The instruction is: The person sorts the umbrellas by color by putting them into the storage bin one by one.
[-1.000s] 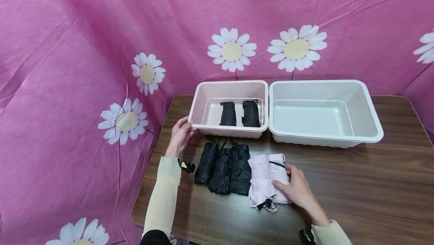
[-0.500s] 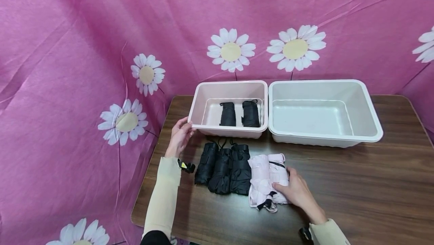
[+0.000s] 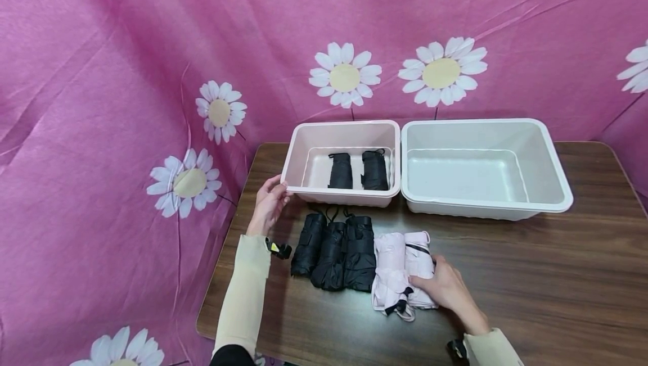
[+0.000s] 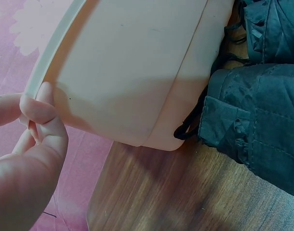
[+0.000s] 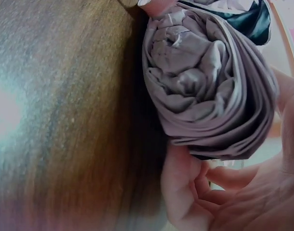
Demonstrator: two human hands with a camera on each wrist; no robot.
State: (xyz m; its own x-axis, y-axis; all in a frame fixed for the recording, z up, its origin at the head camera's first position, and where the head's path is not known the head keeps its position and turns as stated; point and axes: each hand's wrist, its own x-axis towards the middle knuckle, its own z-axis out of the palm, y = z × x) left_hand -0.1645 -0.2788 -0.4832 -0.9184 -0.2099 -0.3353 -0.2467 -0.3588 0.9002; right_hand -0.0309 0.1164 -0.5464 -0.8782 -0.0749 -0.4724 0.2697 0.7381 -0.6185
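Note:
My left hand point(image 3: 270, 204) pinches the front left corner of the pink bin's rim point(image 3: 339, 190); the left wrist view shows thumb and fingers on the lip point(image 4: 50, 48). In the pink bin lie two black folded umbrellas point(image 3: 374, 172). My right hand point(image 3: 450, 287) grips the outer pale pink folded umbrella point(image 3: 419, 262) from its right side, thumb on the near part. In the right wrist view, fingers curl around the rolled fabric point(image 5: 205, 86). Another pale pink umbrella point(image 3: 390, 262) lies against it on the left, with a black strap at its near end.
Three black folded umbrellas point(image 3: 331, 256) lie side by side on the wooden table point(image 3: 557, 287), left of the pink ones. A larger white bin point(image 3: 486, 208) stands right of the pink bin with nothing inside. A pink flowered cloth point(image 3: 283, 34) hangs behind.
Both pale pink umbrellas have shifted slightly right and toward me. My right hand has moved a little with them. The left hand stays on the bin's rim.

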